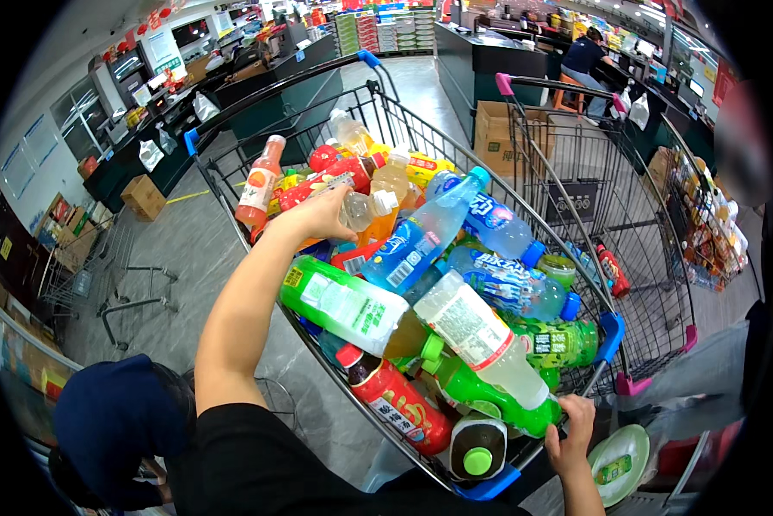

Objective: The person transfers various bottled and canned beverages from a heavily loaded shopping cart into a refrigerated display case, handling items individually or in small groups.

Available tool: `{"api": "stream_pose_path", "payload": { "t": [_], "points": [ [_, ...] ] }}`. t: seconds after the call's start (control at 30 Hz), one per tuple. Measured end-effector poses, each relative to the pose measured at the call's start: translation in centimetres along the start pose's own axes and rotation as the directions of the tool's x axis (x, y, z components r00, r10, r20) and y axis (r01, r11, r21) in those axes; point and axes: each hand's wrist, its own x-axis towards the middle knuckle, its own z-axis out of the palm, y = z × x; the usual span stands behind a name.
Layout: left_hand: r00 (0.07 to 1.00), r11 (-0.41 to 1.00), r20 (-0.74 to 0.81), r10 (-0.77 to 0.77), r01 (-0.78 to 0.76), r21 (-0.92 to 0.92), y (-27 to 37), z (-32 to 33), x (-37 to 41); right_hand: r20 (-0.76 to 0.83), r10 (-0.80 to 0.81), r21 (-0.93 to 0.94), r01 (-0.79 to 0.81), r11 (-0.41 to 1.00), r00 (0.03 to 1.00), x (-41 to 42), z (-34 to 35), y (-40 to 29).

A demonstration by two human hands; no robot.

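Observation:
A wire shopping cart (489,177) with blue corner pieces stands before me, heaped with drink bottles. My left hand (318,216) reaches over the pile, its fingers around a clear plastic bottle (358,211) with a white cap. Beside it stands a pink-orange drink bottle (258,184). My right hand (572,431) grips the near rim of the cart, close to the base of a green bottle (489,393). A pale cloudy bottle (473,329) lies across that one. Around them are a blue bottle (418,235), a green-labelled bottle (344,303) and a red-labelled bottle (396,406).
A second cart (651,258) with pink corners stands close on the right. At lower left a person in a dark blue top (125,429) bends down. Another cart (99,261) is at left. Checkout counters (509,61) and a seated person (583,58) are farther back.

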Motion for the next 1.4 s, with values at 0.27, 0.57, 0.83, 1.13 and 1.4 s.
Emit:
{"api": "stream_pose_path", "payload": {
  "t": [0.27, 0.57, 0.83, 1.13, 1.4],
  "points": [
    [0.779, 0.933, -0.625, 0.046, -0.257, -0.252, 8.4, -5.6, -1.3, -0.013, 0.144, 0.274, -0.135, 0.952, 0.989, 0.9, -2.0, -1.1],
    [0.087, 0.082, -0.439, 0.894, -0.996, -0.03, 44.6, -0.3, -8.3, -0.408, 0.511, 0.843, 0.097, 0.53, 0.757, -3.1, -13.9, -2.7],
    [-0.374, -0.345, -0.079, 0.924, -0.727, -0.594, 61.2, 9.9, -22.6, -0.665, 0.745, 0.747, 0.068, 0.661, 0.059, -18.7, -18.5, -10.6],
    [-0.683, 0.271, 0.076, 0.727, 0.184, -0.945, 64.7, 18.4, -31.6, -0.607, 0.729, 0.74, -0.109, 0.664, 0.317, -30.5, -20.7, -18.2],
    [-0.568, 0.375, 0.027, 0.822, 0.505, -0.777, 63.4, 21.5, -32.7, -0.508, 0.76, 0.769, -0.185, 0.613, 0.405, -31.6, -20.9, -16.6]
  ]
}}
